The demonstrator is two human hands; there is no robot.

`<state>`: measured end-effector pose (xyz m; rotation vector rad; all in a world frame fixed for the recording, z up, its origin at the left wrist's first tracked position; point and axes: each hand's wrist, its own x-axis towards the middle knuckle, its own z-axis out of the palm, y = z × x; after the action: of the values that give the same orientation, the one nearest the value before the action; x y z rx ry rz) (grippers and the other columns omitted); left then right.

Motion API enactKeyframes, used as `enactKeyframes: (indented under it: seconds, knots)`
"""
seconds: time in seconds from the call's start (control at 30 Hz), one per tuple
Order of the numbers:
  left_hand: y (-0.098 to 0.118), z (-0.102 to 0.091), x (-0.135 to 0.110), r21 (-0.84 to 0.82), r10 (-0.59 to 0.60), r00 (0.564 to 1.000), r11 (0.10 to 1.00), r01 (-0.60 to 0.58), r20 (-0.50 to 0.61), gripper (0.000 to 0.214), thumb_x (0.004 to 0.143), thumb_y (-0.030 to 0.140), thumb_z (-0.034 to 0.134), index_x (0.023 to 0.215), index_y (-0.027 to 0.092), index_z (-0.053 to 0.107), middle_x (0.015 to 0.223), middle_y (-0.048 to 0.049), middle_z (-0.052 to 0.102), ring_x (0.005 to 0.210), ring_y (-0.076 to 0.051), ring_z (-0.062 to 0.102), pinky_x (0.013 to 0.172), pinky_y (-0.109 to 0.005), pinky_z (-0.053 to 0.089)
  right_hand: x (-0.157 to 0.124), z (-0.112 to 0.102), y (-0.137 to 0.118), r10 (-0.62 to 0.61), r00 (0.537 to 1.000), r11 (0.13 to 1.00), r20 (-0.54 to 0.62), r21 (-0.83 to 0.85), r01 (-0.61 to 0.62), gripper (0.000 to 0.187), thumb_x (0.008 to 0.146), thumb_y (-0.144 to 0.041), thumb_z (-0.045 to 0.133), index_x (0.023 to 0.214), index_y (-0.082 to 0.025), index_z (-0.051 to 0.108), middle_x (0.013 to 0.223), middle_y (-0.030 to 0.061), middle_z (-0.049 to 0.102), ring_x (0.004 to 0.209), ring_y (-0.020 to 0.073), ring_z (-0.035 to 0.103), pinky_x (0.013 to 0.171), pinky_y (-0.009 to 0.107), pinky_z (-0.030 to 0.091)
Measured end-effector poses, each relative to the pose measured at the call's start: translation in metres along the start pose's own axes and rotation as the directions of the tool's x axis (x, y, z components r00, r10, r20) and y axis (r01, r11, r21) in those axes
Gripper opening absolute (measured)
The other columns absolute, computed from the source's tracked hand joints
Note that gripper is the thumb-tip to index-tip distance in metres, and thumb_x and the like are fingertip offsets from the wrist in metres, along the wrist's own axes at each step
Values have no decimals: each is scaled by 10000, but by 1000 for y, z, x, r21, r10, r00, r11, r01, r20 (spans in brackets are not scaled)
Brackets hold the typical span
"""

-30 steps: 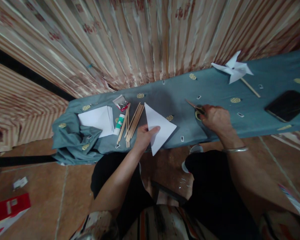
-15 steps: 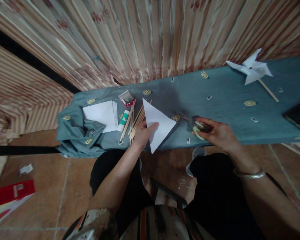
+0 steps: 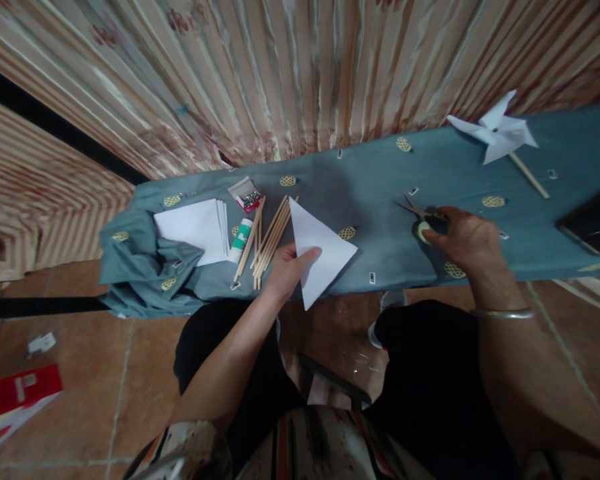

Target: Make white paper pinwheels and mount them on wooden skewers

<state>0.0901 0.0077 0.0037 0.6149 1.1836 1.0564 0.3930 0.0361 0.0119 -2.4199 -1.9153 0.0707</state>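
Observation:
My left hand (image 3: 287,272) pinches a white paper folded into a triangle (image 3: 320,252) at its near left edge, holding it on the blue-grey cloth (image 3: 370,193). My right hand (image 3: 467,243) is closed on the green handles of a pair of scissors (image 3: 421,215), whose blades lie slightly apart and point left, resting on the cloth well to the right of the triangle.
Left of the triangle lie several wooden sticks (image 3: 266,237), a glue stick (image 3: 241,240), a small box of pins (image 3: 246,195) and a stack of white paper (image 3: 195,230). A finished paper pinwheel (image 3: 495,130) and a dark phone (image 3: 590,230) lie at the right. Striped curtain behind; tiled floor below.
My right hand with the scissors came towards the triangle half a second ago, then moved back right onto the cloth. My left hand kept its hold on the paper.

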Motion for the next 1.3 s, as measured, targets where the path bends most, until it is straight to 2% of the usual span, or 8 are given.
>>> enactKeyframes:
  seconds: [0.23,0.47,0.67,0.73,0.83,0.9,1.1,1.3]
  knots:
    - [-3,6,-1,17,6,999,1000,-7,37,372,471,398,898,694,146,739,682,-27,724,577,-135,598,587,-253,441,5,-4,-4,27,999,1000,42,9,-27,467,856,-426,608,1220,-139,667,1077,195,743,969,334,682,756,369,448]
    - [-4,12,1,-3,1,999,1000,-1,54,391,477,404,900,729,142,755,711,-34,735,591,-137,606,613,-256,447,-1,4,-8,-64,994,997,-93,-40,61,406,870,-425,579,1087,-120,738,954,220,743,868,344,691,711,392,473]
    - [-4,18,2,-75,-43,997,996,47,56,421,450,415,914,721,135,754,697,-41,734,573,-134,600,595,-253,436,5,8,0,-56,994,958,-90,275,79,339,768,-445,681,1011,-227,769,864,120,762,812,311,697,700,405,501]
    - [-3,19,2,-93,-61,996,993,67,66,429,442,413,920,720,131,754,697,-44,735,574,-131,600,594,-250,436,4,7,-7,-43,995,848,-86,524,81,355,765,-492,674,973,-222,773,904,111,767,830,292,700,716,399,509]
    - [-2,20,1,-106,-69,995,991,76,67,439,420,410,930,709,129,754,681,-40,732,565,-124,596,584,-242,434,-6,5,-32,-120,990,451,78,893,-16,484,697,-638,705,914,-211,768,900,98,772,785,244,705,667,352,529]
    - [-2,20,1,-113,-69,995,991,76,70,442,411,409,935,705,132,755,673,-36,731,559,-121,592,578,-239,431,-14,3,-51,-204,957,246,207,957,-154,525,633,-666,757,891,-208,768,909,94,774,783,213,709,642,308,532]
    - [-2,19,-1,-87,-78,991,992,88,113,464,426,428,932,736,127,763,691,-40,737,573,-124,598,587,-235,432,-31,-4,-81,-337,852,71,401,913,-402,441,531,-563,873,756,-195,778,674,16,722,585,96,620,552,205,496]
    - [-2,18,-2,-71,-95,982,992,108,163,478,459,445,921,756,111,750,689,-40,728,566,-117,591,583,-228,428,-30,-3,-80,-354,832,-33,426,884,-466,383,496,-486,914,712,-201,775,640,-14,701,508,49,563,491,155,481]
